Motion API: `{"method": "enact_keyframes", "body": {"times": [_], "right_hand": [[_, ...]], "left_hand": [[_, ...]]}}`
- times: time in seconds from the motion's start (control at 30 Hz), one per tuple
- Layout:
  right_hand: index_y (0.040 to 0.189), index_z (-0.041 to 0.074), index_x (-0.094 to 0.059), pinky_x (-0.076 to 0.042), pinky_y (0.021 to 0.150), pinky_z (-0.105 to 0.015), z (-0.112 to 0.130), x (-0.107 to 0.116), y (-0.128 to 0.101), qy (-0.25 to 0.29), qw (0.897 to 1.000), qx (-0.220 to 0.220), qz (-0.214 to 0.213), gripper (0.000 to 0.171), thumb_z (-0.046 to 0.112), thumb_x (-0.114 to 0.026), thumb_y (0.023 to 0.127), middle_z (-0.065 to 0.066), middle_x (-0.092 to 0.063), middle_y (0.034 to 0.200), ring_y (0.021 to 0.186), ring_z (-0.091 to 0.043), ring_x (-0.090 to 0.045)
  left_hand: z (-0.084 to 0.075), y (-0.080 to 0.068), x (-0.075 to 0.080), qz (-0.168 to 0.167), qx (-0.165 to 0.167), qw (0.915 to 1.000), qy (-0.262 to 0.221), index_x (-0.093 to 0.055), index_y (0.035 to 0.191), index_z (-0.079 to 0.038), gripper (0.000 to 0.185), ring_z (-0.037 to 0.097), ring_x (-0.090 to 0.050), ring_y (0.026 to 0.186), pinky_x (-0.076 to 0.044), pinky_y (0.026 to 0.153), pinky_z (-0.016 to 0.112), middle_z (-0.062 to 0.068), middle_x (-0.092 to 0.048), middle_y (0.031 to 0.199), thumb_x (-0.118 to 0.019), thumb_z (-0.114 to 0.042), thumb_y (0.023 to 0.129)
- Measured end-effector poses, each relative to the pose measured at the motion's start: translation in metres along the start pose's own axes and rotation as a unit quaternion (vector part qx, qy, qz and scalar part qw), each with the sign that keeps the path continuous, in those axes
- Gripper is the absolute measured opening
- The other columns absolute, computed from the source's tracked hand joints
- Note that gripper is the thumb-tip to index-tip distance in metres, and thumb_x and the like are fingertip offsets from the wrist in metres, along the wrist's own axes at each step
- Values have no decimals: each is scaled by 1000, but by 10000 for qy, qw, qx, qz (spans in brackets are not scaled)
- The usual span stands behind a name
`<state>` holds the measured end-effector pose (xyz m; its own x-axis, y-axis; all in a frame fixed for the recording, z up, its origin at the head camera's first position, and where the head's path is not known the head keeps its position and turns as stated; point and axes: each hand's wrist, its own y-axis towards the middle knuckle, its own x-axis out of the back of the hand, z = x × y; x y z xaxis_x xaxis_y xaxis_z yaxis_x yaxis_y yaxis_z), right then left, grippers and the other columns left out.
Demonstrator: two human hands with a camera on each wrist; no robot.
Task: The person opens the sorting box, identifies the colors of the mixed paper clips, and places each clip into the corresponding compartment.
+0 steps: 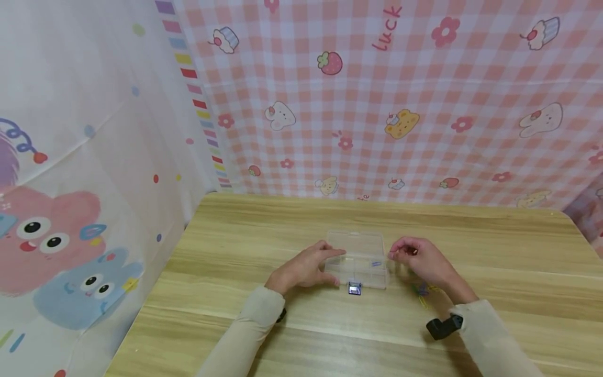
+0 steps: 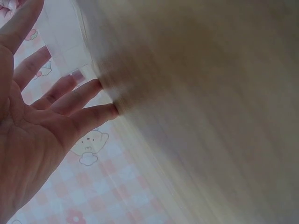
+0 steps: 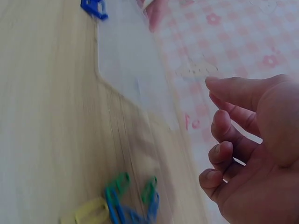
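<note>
From the head view, a clear plastic compartment box (image 1: 356, 259) is seen lying flat on the wooden table (image 1: 235, 314), near the middle. The left hand (image 1: 303, 268) is laid against the box's 9 o'clock side, fingers fairly straight and reaching onto the top edge, nothing being gripped. The right hand (image 1: 419, 259) is held just off the box's 3 o'clock side, fingers loosely curled; whether something tiny is pinched cannot be told. A small blue clip (image 1: 354, 288) lies at the box's 6 o'clock edge, and a few coloured paper clips (image 1: 422, 292) lie under the right wrist.

In the left wrist view, the left hand (image 2: 42, 121) is shown spread, fingertips touching the table beside the blurred box (image 2: 65, 42).

In the right wrist view, the right hand (image 3: 247, 154) is shown half curled with no object visible in it; the coloured paper clips (image 3: 121, 200) lie at 7 o'clock, the box (image 3: 131, 65) at 11 o'clock.

The box is judged light, stiff and rather slippery, thin-walled enough to crack if squeezed; it is best taken by its two short sides, kept level so its contents are not spilled
</note>
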<state>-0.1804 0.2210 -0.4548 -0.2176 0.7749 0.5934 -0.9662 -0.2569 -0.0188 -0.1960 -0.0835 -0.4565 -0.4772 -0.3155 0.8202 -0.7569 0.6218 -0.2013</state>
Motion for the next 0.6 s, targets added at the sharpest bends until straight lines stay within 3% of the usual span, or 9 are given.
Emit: {"method": "enact_keyframes", "body": {"times": [0.37,0.6], "right_hand": [[95,5,-69,-41,60,-24,-25,26,-22,-166,9992,-370,11,9,14,-67,94,-5,-59,82,71,-13,-47],[99,5,-68,-43,63,-24,-43,33,-29,-280,9989,-362,131,15,19,-68,95,-5,-60,85,75,-11,-49]], "left_hand": [[1,1,0,-27,-127,9998,117,-44,150,-26,72,13,-49,106,-46,95,31,4,-47,137,-75,-41,87],[2,1,-2,-44,-116,9998,125,-44,151,-26,72,13,-50,111,-46,98,32,3,-46,139,-75,-41,87]]}}
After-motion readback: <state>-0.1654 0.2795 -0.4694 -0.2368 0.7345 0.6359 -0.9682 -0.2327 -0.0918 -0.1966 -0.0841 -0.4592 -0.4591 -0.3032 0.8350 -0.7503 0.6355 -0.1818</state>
